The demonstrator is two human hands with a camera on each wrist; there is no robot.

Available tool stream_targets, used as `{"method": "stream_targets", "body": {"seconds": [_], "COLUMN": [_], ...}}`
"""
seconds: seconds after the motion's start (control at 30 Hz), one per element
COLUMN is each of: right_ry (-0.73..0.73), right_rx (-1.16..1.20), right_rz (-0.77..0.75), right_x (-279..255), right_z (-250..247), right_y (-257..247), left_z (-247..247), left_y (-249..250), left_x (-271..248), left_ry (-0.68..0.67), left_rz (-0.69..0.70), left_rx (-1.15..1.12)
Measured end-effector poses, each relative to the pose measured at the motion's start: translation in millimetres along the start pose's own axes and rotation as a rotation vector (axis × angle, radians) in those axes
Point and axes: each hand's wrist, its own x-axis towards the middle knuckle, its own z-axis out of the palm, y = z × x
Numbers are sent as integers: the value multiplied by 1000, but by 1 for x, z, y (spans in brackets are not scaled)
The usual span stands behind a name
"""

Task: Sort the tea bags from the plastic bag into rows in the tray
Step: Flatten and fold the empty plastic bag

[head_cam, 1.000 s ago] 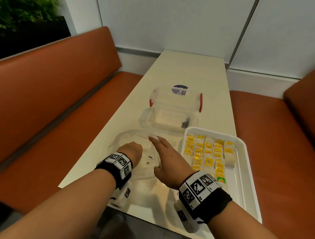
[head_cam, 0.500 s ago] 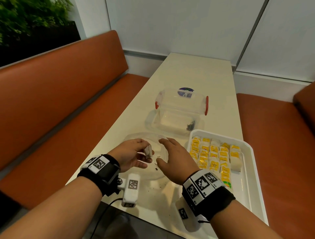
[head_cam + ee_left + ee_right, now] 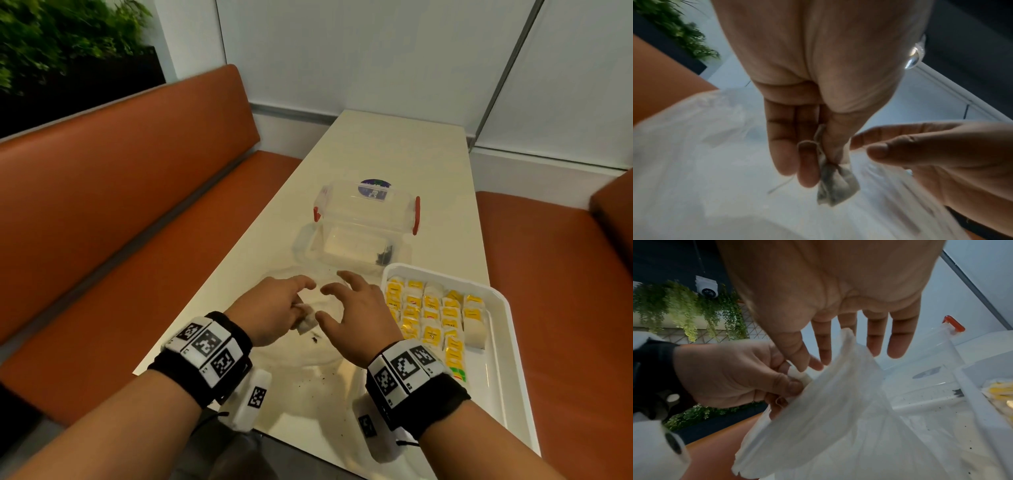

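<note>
— Left hand (image 3: 274,313) first: what's it got?

— Its thumb and fingers are pinched on a tea bag (image 3: 835,185), a crumpled, greyish one with no yellow tag that I can see. That tea bag hangs below the fingertips, over the plastic bag (image 3: 305,346).

— And the right hand (image 3: 359,318)?

— Just beside the left one, palm down, fingers spread and relaxed, holding nothing. Its thumb comes very near the left fingers; whether they touch, I cannot tell.

— Where does the plastic bag lie?

— Directly under both hands, flat and clear on the tabletop (image 3: 376,147). In the right wrist view one edge of it stands up in front of the right hand's fingers.

— The tray?

— On the far side of the right hand from the left one. It's a white tray (image 3: 507,387), and the sorted tea bags (image 3: 433,317) sit in rows in it, most showing yellow tags.

— Anything beyond the hands?

— A clear container (image 3: 364,226) with red latches, past the fingertips, with a few dark bits in its bottom. Dark specks (image 3: 314,339) lie on the tabletop near the wrists. Orange benches (image 3: 120,212) run along both sides of the tabletop.
</note>
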Motion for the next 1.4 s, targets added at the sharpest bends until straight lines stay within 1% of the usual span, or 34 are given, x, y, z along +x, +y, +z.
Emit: {"method": "stream_targets", "body": {"seconds": [0.07, 0.17, 0.27, 0.3, 0.4, 0.47, 0.57, 0.63, 0.67, 0.77, 0.83, 0.87, 0.97, 1.07, 1.23, 1.3, 1.4], "right_ry": [30, 20, 39, 61, 129, 122, 90, 75, 64, 45, 53, 53, 21, -46, -219, -284, -402], "right_rx": [2, 33, 82, 106, 212, 287, 323, 335, 325, 257, 208, 172, 17, -117, -328, -411, -549], "right_rz": [-35, -88, -109, -110, -96, -87, -76, -82, -97, -133, -126, -109, 7, 151, 325, 358, 370], "right_x": [2, 4, 5, 5, 2, -2, -8, -10, -11, -12, -15, -17, -24, -24, -13, -8, 0], "right_z": [-1, -3, -4, -5, -11, -17, -23, -26, -28, -40, -58, -70, -106, -126, -120, -112, -100], "right_y": [1, 2, 4, 5, 9, 11, 14, 16, 17, 21, 30, 38, 72, 113, 164, 176, 188], "left_z": [-3, -10, -14, -16, -15, -5, 14, 20, 20, 17, 18, 19, 24, 28, 34, 35, 35], "left_y": [7, 18, 22, 22, 17, 18, 24, 28, 30, 30, 27, 23, 16, 11, 8, 8, 6], "left_x": [-2, -3, -2, -2, -7, -10, -8, -5, -4, -4, -4, -3, 2, 5, 7, 8, 9], "left_ry": [45, 105, 134, 133, 107, 109, 185, 196, 181, 62, -29, -54, -68, -80, -111, -118, -123], "left_rz": [46, 96, 129, 130, 103, 118, 165, 154, 151, 111, 64, 42, 2, -1, 1, -7, -11], "left_rx": [86, 175, 202, 174, 0, -73, -118, -105, -86, -62, -28, 2, 57, 73, 96, 88, 83]}}
